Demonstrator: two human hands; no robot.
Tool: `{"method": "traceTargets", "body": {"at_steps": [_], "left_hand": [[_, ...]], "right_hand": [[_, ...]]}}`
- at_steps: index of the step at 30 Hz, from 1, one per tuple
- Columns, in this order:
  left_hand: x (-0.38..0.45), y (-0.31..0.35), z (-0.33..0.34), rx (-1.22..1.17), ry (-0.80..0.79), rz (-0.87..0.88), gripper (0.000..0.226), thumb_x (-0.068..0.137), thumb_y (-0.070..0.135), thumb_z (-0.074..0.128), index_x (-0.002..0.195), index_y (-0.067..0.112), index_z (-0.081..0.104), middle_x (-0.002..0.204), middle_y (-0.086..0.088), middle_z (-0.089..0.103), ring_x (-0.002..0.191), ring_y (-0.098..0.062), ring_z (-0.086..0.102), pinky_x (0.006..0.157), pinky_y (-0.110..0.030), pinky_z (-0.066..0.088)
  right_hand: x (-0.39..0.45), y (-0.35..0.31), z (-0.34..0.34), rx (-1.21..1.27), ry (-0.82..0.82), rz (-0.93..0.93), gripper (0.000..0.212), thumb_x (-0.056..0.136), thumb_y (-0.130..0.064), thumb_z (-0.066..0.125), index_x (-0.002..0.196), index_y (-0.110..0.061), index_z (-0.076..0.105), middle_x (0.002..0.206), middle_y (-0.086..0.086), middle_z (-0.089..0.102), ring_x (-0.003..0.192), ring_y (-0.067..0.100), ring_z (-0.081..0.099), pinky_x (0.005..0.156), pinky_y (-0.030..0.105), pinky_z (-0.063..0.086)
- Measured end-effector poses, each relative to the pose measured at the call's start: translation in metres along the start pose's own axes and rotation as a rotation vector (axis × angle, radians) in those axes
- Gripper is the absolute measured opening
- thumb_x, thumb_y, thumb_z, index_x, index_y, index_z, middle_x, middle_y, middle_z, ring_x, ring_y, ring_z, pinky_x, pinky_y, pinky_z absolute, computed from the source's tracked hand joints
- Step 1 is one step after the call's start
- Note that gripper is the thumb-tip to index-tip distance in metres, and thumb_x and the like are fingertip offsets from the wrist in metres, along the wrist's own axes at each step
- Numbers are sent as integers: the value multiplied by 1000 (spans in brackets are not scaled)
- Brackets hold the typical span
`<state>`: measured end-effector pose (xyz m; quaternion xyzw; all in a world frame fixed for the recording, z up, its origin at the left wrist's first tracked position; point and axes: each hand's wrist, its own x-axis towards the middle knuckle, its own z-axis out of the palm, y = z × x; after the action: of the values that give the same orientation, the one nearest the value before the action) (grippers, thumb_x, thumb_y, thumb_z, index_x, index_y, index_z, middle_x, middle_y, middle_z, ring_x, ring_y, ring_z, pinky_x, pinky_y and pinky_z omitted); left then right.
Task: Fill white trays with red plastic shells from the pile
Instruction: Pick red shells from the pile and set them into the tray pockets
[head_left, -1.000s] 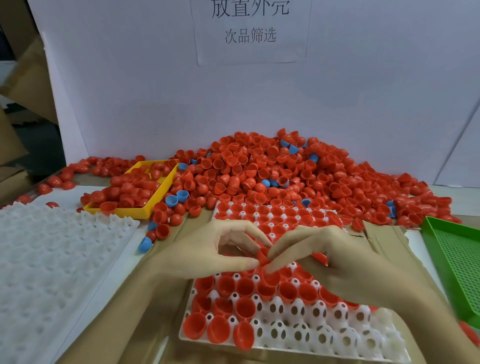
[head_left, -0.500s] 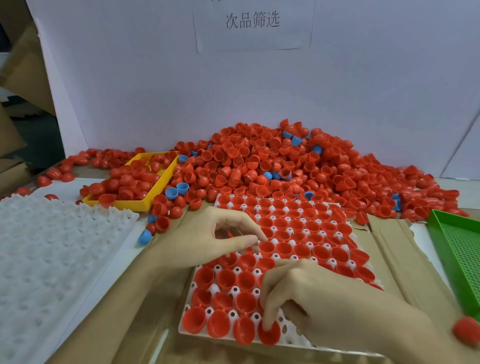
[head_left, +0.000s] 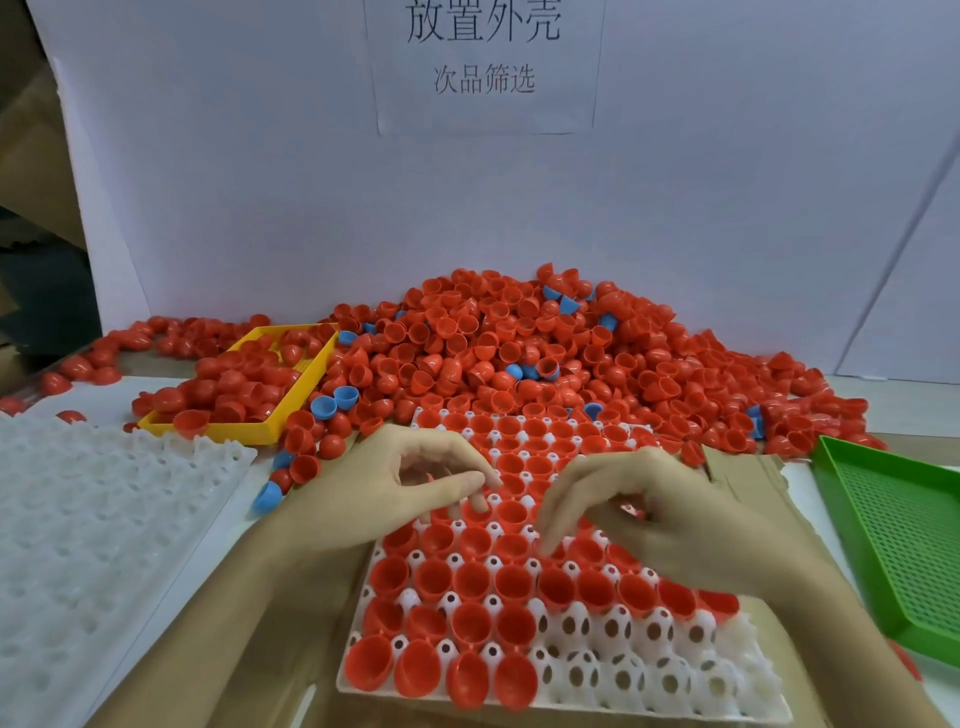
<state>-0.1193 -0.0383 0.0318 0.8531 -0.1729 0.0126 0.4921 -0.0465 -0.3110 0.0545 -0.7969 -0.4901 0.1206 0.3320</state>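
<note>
Both my hands hovered over the part-filled white tray (head_left: 675, 670).
My left hand (head_left: 395, 493) and right hand (head_left: 670, 514) had fingers loosely spread over seated red shells (head_left: 472, 577); whether either held one I couldn't tell.

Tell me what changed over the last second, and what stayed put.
The right hand dropped to the white tray's near edge, seated a red shell in the front row, then came back to mid-tray. The left hand stayed mid-tray. The pile and yellow tray are unchanged.
</note>
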Motion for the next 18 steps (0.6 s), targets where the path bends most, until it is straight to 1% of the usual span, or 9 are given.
{"method": "traceTargets", "body": {"at_steps": [2, 3, 5, 8, 11, 12, 14, 16, 18], "left_hand": [[1, -3, -1, -27, 48, -2, 15, 101, 31, 63, 109, 32, 75, 98, 1, 77, 87, -18, 72, 78, -26, 58], [2, -6, -2, -24, 65, -7, 15, 101, 31, 63, 108, 31, 76, 97, 1, 77, 86, -18, 72, 77, -23, 56], [3, -7, -1, -29, 96, -11, 15, 101, 32, 62, 107, 30, 76, 96, -1, 77, 85, -19, 72, 80, -24, 57], [3, -9, -1, -31, 93, -9, 15, 102, 31, 62, 105, 29, 76, 95, 0, 77, 85, -19, 72, 82, -22, 56], [3, -10, 0, -19, 84, -17, 15, 102, 30, 62, 105, 31, 76, 95, 2, 77, 85, -16, 72, 80, -18, 54], [3, -10, 0, -21, 80, -23, 15, 102, 31, 62, 105, 32, 76, 95, 2, 76, 85, -16, 72, 80, -18, 54], [3, -11, 0, -16, 79, -32, 15, 101, 32, 62, 105, 33, 76, 96, 2, 76, 85, -16, 72, 80, -18, 54], [3, -12, 0, -14, 76, -29, 15, 101, 33, 62, 105, 33, 76, 96, 2, 76, 86, -16, 72, 79, -18, 54], [3, -12, 0, -14, 73, -30, 15, 101, 34, 62, 105, 33, 76, 94, 2, 76, 84, -15, 71, 77, -16, 53]], "right_hand": [[5, 17, -9, -26, 188, 35, 46, 98, 10, 52, 100, -27, 80, 104, -9, 76, 99, 15, 72, 85, 37, 59], [10, 31, -16, -84, 309, 101, 43, 98, 7, 54, 102, -28, 79, 105, -11, 76, 100, 11, 72, 88, 35, 59], [20, 63, -34, -238, 499, 265, 37, 98, 4, 57, 109, -24, 78, 109, -12, 75, 101, 4, 70, 96, 30, 57], [30, 116, -59, -402, 647, 519, 35, 97, 8, 52, 117, -11, 74, 116, 7, 75, 109, 23, 69, 95, 32, 53], [31, 154, -77, -465, 698, 590, 29, 95, 9, 56, 111, -7, 76, 113, 12, 75, 107, 27, 69, 92, 34, 53], [31, 162, -77, -485, 679, 593, 24, 94, 6, 61, 107, -7, 77, 110, 12, 76, 104, 28, 70, 91, 35, 55], [31, 173, -72, -531, 608, 613, 16, 91, -1, 70, 104, -8, 77, 107, 13, 77, 101, 30, 71, 91, 43, 58], [33, 180, -67, -536, 597, 614, 14, 92, -5, 71, 105, -8, 75, 107, 14, 76, 101, 32, 71, 91, 49, 58], [35, 183, -65, -474, 641, 610, 13, 92, -3, 72, 104, -7, 74, 107, 13, 76, 100, 31, 71, 93, 46, 58]]}}
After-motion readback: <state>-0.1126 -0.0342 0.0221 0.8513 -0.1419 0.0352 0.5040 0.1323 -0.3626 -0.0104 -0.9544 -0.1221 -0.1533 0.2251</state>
